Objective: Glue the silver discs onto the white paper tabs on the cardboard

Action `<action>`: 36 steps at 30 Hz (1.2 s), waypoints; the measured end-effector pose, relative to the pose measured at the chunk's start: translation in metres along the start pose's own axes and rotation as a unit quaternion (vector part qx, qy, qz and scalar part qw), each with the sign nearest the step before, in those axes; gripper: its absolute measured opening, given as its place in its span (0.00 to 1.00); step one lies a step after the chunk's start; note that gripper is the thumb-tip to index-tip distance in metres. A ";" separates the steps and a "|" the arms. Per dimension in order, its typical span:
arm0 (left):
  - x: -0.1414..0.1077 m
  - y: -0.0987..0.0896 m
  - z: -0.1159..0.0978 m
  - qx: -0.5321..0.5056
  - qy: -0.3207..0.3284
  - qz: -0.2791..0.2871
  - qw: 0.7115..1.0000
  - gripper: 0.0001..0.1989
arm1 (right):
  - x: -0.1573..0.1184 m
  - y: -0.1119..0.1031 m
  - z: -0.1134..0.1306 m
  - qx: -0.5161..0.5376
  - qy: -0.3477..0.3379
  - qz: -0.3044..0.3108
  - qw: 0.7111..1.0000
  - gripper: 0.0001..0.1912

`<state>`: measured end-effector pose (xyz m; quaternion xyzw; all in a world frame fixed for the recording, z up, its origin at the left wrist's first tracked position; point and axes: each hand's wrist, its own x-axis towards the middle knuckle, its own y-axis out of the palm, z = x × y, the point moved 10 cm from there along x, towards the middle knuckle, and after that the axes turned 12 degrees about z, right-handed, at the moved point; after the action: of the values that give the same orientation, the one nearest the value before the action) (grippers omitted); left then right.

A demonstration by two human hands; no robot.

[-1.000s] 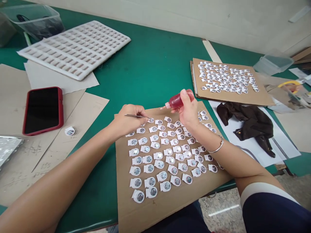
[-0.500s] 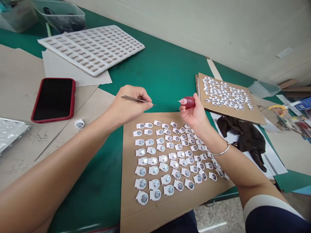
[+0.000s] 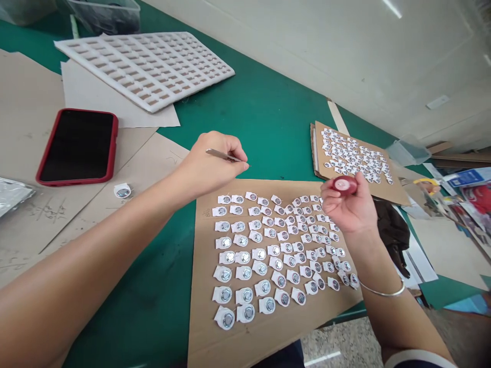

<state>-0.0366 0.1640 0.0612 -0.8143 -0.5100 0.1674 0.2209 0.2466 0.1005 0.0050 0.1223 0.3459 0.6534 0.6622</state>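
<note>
My left hand (image 3: pixel 213 161) is closed in a pinch around metal tweezers (image 3: pixel 221 154), above the far edge of a brown cardboard sheet (image 3: pixel 222 347). Whether the tweezer tips hold anything is too small to tell. Higher on the right, my right hand (image 3: pixel 355 209) wraps its fingers round a small dark red squeeze bottle (image 3: pixel 344 185), with one pale end turned towards me. Rows of small round silver discs with white tabs (image 3: pixel 245 313) cover the cardboard below both hands. My right forearm hides part of the sheet's right side.
A white slotted tray (image 3: pixel 153 71) lies at the back left. Left of me are a red-cased phone (image 3: pixel 79 145) and one loose disc (image 3: pixel 123 190). A second cardboard sheet of discs (image 3: pixel 318 153) stands back right, near dark brown cloth (image 3: pixel 393 235).
My right hand has moved right with the red bottle and turned it, so its needle tip no longer shows sideways. My left hand stays nearly in place. The view has shifted slightly.
</note>
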 end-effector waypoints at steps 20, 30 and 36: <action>-0.026 -0.032 0.065 0.226 -0.081 -0.112 0.964 0.12 | -0.035 -0.060 0.025 0.329 -0.073 0.109 0.935 0.21; -0.023 -0.013 0.077 0.544 -0.068 -0.033 0.836 0.25 | -0.031 -0.058 0.009 0.391 -0.043 0.086 0.915 0.16; -0.024 -0.014 0.078 0.579 -0.050 -0.060 0.811 0.24 | -0.026 -0.060 0.005 0.372 -0.025 0.099 0.923 0.16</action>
<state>-0.0966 0.1622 0.0041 -0.4939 -0.3767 0.4586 0.6355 0.2994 0.0698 -0.0206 0.4097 0.5333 0.5370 0.5092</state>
